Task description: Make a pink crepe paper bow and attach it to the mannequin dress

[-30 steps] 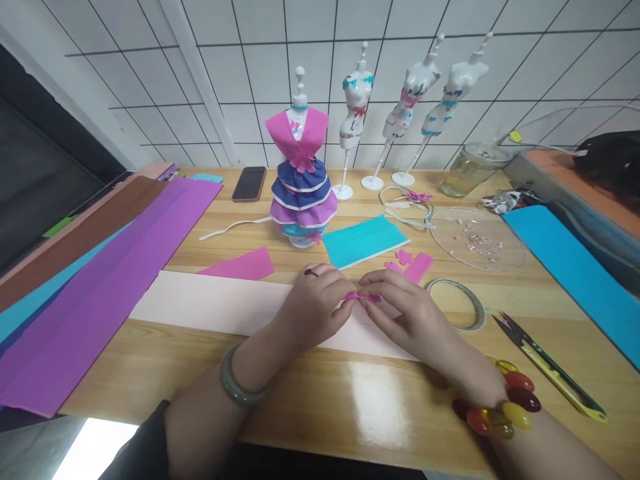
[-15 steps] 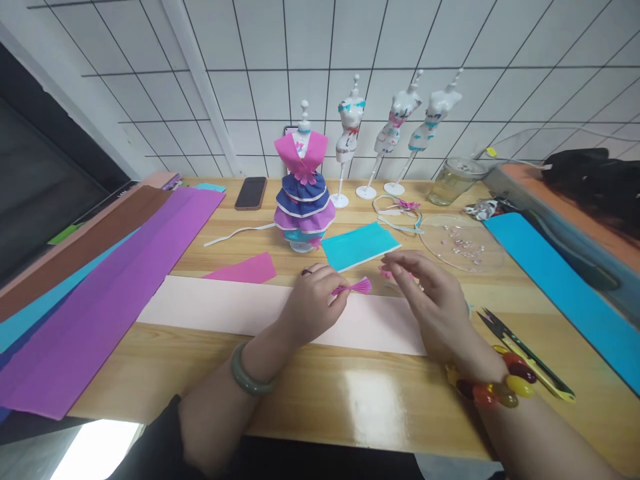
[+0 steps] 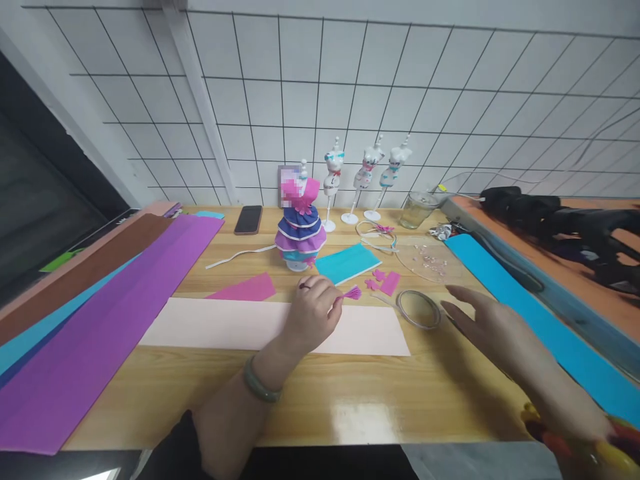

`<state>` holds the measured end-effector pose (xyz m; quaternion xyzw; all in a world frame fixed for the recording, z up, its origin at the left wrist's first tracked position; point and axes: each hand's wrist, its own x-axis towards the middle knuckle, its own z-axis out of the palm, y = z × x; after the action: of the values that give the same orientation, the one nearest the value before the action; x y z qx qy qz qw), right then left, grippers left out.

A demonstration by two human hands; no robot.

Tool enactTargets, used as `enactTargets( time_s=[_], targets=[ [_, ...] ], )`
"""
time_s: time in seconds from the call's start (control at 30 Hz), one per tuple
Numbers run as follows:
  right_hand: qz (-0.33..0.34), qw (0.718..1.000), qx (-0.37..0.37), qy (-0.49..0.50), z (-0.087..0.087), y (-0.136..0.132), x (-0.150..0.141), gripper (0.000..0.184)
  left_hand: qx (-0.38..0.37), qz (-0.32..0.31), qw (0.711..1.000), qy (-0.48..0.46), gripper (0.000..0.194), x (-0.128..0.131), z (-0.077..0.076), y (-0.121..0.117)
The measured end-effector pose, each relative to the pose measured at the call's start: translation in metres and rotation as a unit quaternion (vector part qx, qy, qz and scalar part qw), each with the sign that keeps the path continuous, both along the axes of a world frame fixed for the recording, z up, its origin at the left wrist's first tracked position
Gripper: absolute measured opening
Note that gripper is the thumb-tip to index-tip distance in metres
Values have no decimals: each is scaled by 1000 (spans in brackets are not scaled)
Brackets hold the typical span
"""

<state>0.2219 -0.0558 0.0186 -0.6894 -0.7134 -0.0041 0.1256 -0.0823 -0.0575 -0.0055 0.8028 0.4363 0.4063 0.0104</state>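
Note:
My left hand [image 3: 313,313] pinches a small pleated fan of pink paper [image 3: 353,293] above a long pale pink paper strip [image 3: 373,330]. To the right, my right hand [image 3: 495,337] hangs over the table with thumb and fingers apart, holding nothing. Nearest to it lies a clear ring-shaped roll [image 3: 419,327] with a loose end trailing left. Pink flower cut-outs [image 3: 379,275] and a pink paper rectangle [image 3: 391,283] rest between the hands. Behind my left hand stands a small mannequin in a layered paper dress [image 3: 300,230].
Purple paper sheets [image 3: 125,313] cover the left side. Several bare white mannequins [image 3: 333,173] stand by the tiled wall, near a glass cup [image 3: 418,210]. A blue folded paper [image 3: 349,263], a dish of beads [image 3: 410,263], a phone [image 3: 249,220] and a blue strip [image 3: 505,293] lie about.
My right hand has moved away to the right from beside the fan, uncovering the clear roll and pink cut-outs. My left hand still pinches the fan. The camera view has tilted up.

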Motion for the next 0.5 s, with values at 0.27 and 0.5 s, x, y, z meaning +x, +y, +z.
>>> enactTargets(
  time_s=[0.27,0.5],
  targets=[
    [14,990,-31,-137,-57,-54,46,35,-40,5,992,-120,8,3,1,-1],
    [-75,991,13,-107,-56,-66,53,45,-62,19,983,-173,8,4,4,-3]
  ],
)
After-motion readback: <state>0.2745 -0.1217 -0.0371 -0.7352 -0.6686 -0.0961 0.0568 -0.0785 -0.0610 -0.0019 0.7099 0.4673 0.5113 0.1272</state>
